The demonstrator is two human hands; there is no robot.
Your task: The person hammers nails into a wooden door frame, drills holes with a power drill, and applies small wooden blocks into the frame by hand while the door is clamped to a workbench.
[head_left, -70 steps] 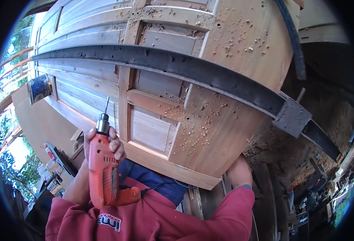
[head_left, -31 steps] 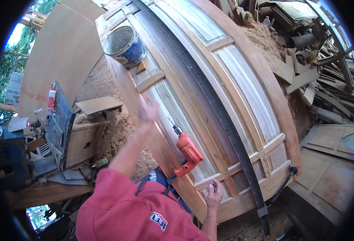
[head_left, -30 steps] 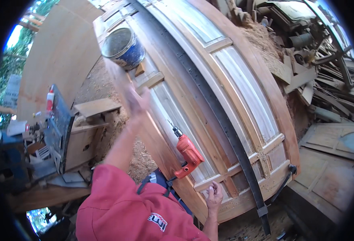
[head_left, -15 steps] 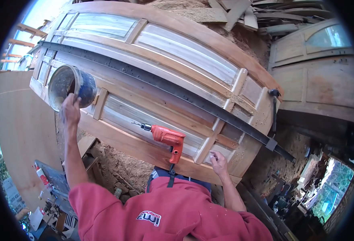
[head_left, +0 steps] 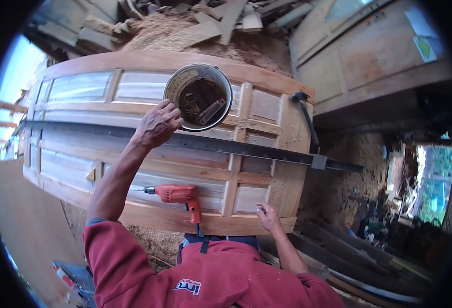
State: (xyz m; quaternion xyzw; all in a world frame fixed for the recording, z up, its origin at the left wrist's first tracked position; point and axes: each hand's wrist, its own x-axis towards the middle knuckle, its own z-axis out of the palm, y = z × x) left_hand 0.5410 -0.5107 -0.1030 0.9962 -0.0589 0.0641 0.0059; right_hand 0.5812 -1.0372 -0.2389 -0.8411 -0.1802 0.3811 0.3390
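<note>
My left hand (head_left: 159, 123) grips the rim of a bucket (head_left: 225, 115) and holds it tilted above the door. Inside the bucket lie loose small brown pieces, perhaps nails, and a small white-and-red box (head_left: 212, 111). A panelled wooden door (head_left: 287, 154) lies flat before me, with a long dark metal bar clamp (head_left: 195, 145) across it. On its near side rests a red power drill (head_left: 177, 193), bit pointing left. My right hand (head_left: 269, 216) hovers near the door's front right edge, fingers loosely bent and apart, nothing visible in them.
A hammer (head_left: 305, 118) lies at the door's right end, among wood shavings. A small wood wedge (head_left: 91, 175) sits on the left part. Scrap boards (head_left: 231, 20) are piled beyond the door. More door panels (head_left: 359, 61) stand at the far right, a plywood sheet (head_left: 26, 215) at the left.
My left hand has carried the bucket from the door's left end to the right, over its far middle. The view has turned; the drill still lies on the door, and my right hand stays near the front edge.
</note>
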